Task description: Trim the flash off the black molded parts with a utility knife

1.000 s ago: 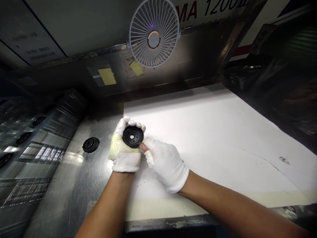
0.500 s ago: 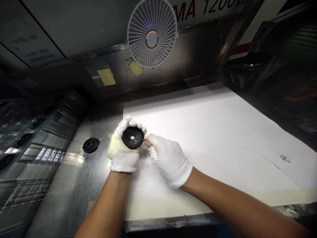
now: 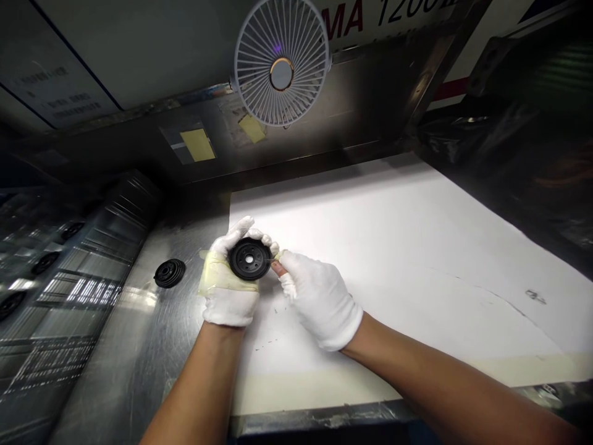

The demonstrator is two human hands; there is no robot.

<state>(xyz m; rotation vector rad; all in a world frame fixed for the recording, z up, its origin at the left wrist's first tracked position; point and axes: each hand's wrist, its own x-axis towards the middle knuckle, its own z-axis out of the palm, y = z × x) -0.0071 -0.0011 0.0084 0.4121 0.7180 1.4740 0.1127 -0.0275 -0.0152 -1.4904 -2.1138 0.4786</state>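
From here I can read a red "MA" (image 3: 343, 21) and, right of it, a black "1200" (image 3: 407, 11) on the pale panel (image 3: 369, 31) along the frame's top edge; the strokes after the number run out of view. Upper left, the light casing's (image 3: 134, 37) grey print (image 3: 74, 102) is too blurred.

At least five black discs (image 3: 248, 271) show: one in the left hand (image 3: 222, 269), four leftward; one fan (image 3: 281, 73), two yellow notes (image 3: 199, 145) beyond it.
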